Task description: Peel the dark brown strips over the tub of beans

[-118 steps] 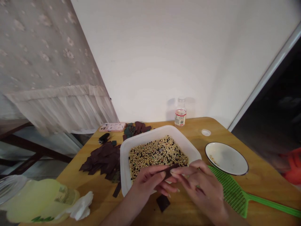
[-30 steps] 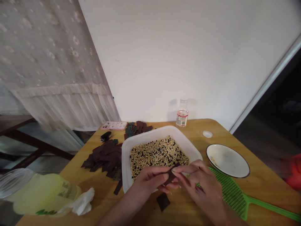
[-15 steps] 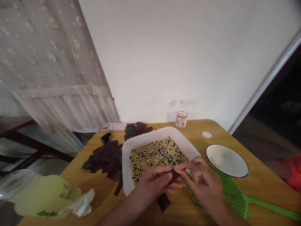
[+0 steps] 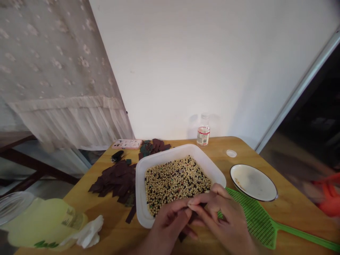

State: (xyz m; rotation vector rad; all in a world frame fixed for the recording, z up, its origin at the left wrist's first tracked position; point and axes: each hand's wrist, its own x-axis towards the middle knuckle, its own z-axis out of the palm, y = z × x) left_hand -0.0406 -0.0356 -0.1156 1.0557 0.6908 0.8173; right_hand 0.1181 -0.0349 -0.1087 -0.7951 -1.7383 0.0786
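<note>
My left hand (image 4: 172, 221) is closed at the near edge of a white plastic tub (image 4: 142, 196), its thumb and fingers gripping a small dark brown square piece (image 4: 194, 214) of thin sheet, mostly hidden by the hands. My right hand (image 4: 225, 214) meets it there, thumb and forefinger pinched together at the piece's edge; anything tiny between those fingertips cannot be made out. Pale round beads mixed with black and a few coloured ones (image 4: 175, 180) fill the tub's bottom. Under my left hand, another dark square (image 4: 182, 236) lies on the table, mostly covered.
Left of the tub lies a heap of dark brown pieces (image 4: 117, 179), with a smaller pile (image 4: 154, 147) behind. A phone (image 4: 127, 143), a jar of yellowish liquid (image 4: 45, 221) and crumpled tissue (image 4: 90, 232) are leftward. Rightward are a bottle (image 4: 203, 134), enamel plate (image 4: 253, 182) and green fly swatter (image 4: 256, 219).
Both hands have moved slightly down and closer together, and the brown piece between them has become mostly hidden. The view has shifted a little, and the loose square below is now largely covered.
</note>
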